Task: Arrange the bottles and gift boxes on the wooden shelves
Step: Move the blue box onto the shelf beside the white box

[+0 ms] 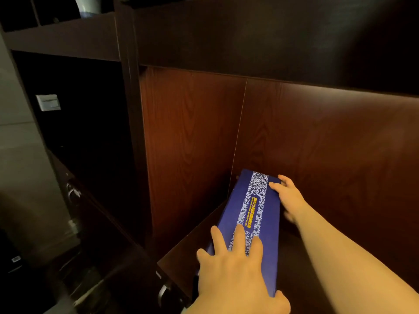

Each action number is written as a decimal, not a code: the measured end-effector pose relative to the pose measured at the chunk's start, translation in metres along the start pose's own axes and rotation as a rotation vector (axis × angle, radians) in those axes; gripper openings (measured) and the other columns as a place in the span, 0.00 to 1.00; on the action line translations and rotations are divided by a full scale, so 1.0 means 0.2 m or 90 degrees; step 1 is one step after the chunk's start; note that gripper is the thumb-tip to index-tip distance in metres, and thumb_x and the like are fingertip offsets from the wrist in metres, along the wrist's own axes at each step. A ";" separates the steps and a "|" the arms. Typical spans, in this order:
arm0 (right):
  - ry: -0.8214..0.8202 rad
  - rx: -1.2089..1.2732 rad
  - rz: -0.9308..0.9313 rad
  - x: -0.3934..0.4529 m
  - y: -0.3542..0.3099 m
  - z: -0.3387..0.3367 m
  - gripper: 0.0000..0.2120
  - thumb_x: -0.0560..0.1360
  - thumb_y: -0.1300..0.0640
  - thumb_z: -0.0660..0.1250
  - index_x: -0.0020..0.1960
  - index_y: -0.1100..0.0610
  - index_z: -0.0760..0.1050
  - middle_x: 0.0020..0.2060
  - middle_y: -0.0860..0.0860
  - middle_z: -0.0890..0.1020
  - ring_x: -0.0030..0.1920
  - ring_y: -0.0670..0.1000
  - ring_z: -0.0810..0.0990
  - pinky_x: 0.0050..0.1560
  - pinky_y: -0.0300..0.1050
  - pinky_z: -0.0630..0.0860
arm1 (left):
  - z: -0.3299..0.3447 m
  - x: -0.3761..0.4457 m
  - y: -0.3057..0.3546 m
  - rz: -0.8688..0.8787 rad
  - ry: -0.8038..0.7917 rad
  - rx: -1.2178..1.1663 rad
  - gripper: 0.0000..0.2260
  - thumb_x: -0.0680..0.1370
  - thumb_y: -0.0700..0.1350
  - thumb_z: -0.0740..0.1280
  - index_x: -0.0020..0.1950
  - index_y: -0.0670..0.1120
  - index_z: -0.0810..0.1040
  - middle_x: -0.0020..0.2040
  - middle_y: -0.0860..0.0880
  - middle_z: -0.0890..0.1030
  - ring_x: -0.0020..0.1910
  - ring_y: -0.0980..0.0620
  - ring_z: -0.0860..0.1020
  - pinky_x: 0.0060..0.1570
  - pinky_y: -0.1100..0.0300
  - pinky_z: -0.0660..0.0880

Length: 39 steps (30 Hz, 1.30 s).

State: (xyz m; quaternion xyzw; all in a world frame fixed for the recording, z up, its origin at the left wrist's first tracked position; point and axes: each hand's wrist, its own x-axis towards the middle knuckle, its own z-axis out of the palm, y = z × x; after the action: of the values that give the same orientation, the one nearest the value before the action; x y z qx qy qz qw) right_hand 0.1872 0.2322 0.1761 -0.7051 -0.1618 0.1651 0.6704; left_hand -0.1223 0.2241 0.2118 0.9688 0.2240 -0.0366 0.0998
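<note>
A long blue gift box (266, 220) with a white patterned band and yellow lettering lies flat on a dark wooden shelf (181, 261), its far end near the back left corner of the compartment. My left hand (235, 270) grips the box's near end, fingers spread over the top and thumb at its near right corner. My right hand (288, 198) holds the far right edge, fingers curled over the top. No bottle is fully visible.
The compartment has a reddish wood back panel (328, 155) and side wall (188, 143). Left of it is a darker open bay with a white wall switch (48, 102). Cabinet handles (164, 291) sit below. A pale blue-and-white vessel (87, 7) shows at the top left.
</note>
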 end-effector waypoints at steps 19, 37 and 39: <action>0.351 -0.051 0.016 -0.62 0.14 -0.81 0.18 0.78 0.52 0.71 0.66 0.56 0.75 0.60 0.60 0.80 0.54 0.59 0.82 0.50 0.55 0.80 | -0.02 0.25 -0.37 0.251 0.111 -0.123 0.31 0.77 0.67 0.62 0.79 0.63 0.61 0.83 0.56 0.46 0.80 0.46 0.40 0.76 0.41 0.42; 0.425 0.039 -0.005 -1.39 0.22 -0.85 0.09 0.81 0.46 0.61 0.56 0.42 0.80 0.50 0.49 0.85 0.47 0.47 0.86 0.46 0.51 0.79 | 0.22 0.37 -0.20 -0.021 0.086 -0.917 0.19 0.81 0.61 0.62 0.70 0.59 0.67 0.57 0.48 0.82 0.54 0.48 0.82 0.49 0.47 0.78; 0.392 0.048 0.016 -1.38 0.22 -0.85 0.14 0.79 0.44 0.60 0.62 0.40 0.78 0.56 0.48 0.85 0.56 0.51 0.84 0.59 0.59 0.78 | 0.22 0.37 -0.22 -0.005 0.081 -0.899 0.20 0.80 0.62 0.62 0.71 0.60 0.67 0.58 0.49 0.81 0.55 0.48 0.81 0.51 0.46 0.78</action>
State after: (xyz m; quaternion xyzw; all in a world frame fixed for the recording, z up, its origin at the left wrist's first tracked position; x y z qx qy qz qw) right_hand 0.0169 -0.0457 0.1453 -0.6983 0.0640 -0.0424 0.7117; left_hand -0.0775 0.2852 0.1523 0.6722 0.2029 0.1739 0.6904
